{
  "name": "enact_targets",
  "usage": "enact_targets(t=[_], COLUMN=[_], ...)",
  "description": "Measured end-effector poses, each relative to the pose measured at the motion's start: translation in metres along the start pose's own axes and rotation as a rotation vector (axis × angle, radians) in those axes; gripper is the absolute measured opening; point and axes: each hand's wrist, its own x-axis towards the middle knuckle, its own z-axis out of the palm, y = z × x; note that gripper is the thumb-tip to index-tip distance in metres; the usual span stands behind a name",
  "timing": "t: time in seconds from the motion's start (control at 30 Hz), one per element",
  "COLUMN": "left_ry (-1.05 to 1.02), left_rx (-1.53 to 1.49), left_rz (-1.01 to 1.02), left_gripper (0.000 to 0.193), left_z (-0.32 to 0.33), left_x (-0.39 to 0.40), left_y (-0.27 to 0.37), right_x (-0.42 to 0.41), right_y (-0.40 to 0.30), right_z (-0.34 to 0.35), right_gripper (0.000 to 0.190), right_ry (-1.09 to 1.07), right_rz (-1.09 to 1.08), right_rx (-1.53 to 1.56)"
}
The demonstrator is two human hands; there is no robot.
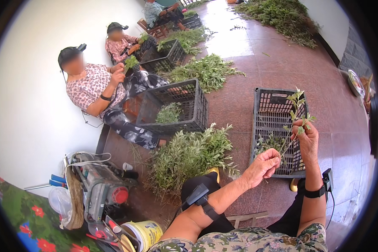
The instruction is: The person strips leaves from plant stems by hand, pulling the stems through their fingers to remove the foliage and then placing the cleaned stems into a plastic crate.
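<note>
A leafy green plant stem point(296, 107) is held upright over a black plastic crate point(255, 126). My right hand point(306, 137) pinches it in the middle, among its leaves. Lower down, my left hand point(264, 165) has its fingers closed on the stem's bottom end at the crate's near left side. Loose green leaves point(269, 141) lie in the crate below both hands. To the left of my knee, a large heap of cut leafy stems point(189, 157) rests on the tiled floor.
Two co-workers point(91, 82) sit along the wall, with another person point(159, 14) farther back. A second black crate point(173, 126) holds greens. More plant heaps point(208, 71) lie beyond. At lower left are a metal-framed machine point(97, 189) and a yellow bucket point(148, 233).
</note>
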Motion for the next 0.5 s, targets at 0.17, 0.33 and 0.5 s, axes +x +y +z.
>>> enact_targets(t=[0.17,0.33,0.5], left_ry=[-0.005,-0.022,-0.016], left_rx=[-0.003,-0.021,-0.032], left_rz=[0.002,-0.01,-0.016], left_gripper=[0.014,0.015,0.015], left_z=[0.001,0.002,0.0], left_x=[0.0,0.0,-0.001], left_y=[-0.001,-0.001,-0.001], right_x=[-0.001,-0.003,-0.005], right_y=[-0.004,-0.008,-0.018], right_z=[0.004,0.006,0.01], right_gripper=[0.007,0.006,0.007], right_ry=[0.036,0.05,0.026], right_rz=[-0.092,-0.177,-0.212], right_rx=[-0.29,-0.551,-0.687])
